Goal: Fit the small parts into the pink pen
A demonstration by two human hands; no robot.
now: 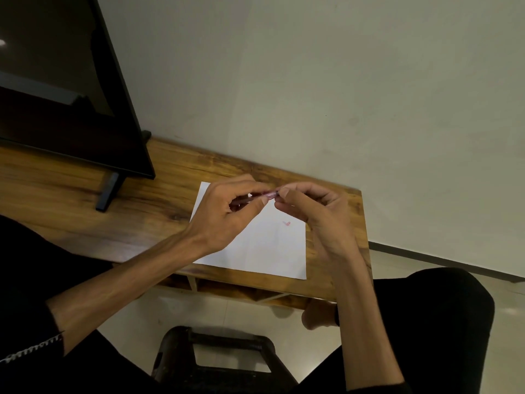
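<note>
The paper [255, 251] lies on the table [159, 177], right of the screen [56, 95].

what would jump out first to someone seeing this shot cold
Both hands meet over a white sheet of paper on the wooden table: the left hand and right hand pinch the two ends of a slim reddish pen. A small red mark sits on the sheet below them. A dark flat screen stands at the table's far left.

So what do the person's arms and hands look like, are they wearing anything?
Both forearms are bare. The left hand and right hand wear no gloves, rings or watch that I can see. A black sleeve is pushed up the left arm, with pale stitching along its cuff.
</note>
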